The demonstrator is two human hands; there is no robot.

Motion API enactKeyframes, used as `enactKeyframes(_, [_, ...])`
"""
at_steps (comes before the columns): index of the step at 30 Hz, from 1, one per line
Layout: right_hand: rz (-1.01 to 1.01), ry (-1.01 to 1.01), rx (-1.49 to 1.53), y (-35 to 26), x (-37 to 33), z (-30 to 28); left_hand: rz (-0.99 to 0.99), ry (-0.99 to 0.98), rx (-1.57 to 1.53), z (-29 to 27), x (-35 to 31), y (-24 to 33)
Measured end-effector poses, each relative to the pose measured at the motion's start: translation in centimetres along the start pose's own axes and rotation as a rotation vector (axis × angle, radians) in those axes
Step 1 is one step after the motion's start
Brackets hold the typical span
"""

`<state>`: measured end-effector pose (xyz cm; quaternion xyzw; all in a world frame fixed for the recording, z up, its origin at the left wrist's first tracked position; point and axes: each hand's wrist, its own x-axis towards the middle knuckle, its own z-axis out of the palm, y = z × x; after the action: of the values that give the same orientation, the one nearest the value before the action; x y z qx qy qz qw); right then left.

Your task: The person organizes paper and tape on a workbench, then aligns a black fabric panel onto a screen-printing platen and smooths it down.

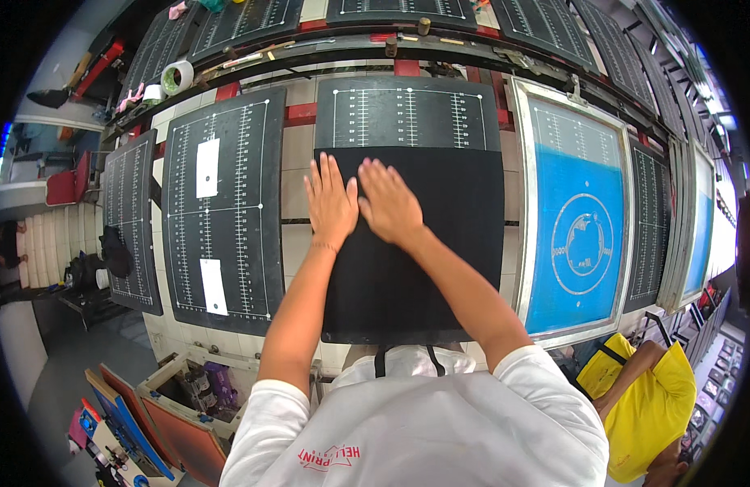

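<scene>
A black cloth panel [415, 268] covers most of the middle printing board [407, 114], whose ruled far end shows above the cloth's straight top edge. My left hand [332, 203] lies flat on the cloth near its far left corner, fingers outstretched. Just beside it, my right hand [391, 203] also rests flat on the fabric, fingers pointing up and left. The two thumbs come close together. Neither hand holds anything. The cloth looks smooth under both palms.
To the right stands a framed blue printing screen [578, 235] with a round design. The left board [229, 284] carries two white paper strips. A metal rail [310, 55] with a tape roll [177, 77] runs behind. A person in yellow [647, 406] is at lower right.
</scene>
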<state>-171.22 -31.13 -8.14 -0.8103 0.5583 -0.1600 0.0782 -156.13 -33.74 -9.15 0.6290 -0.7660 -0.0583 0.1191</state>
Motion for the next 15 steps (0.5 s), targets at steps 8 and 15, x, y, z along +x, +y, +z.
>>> enactKeyframes(8, [0.43, 0.184, -0.216, 15.0, -4.7, -4.1, 0.032, 0.068, 0.132, 1.1, 3.9, 1.8])
enactKeyframes(15, [0.469, 0.15, -0.23, 9.5, -12.9, -4.2, 0.469, -0.037, -0.218, 0.4, -5.7, 14.8])
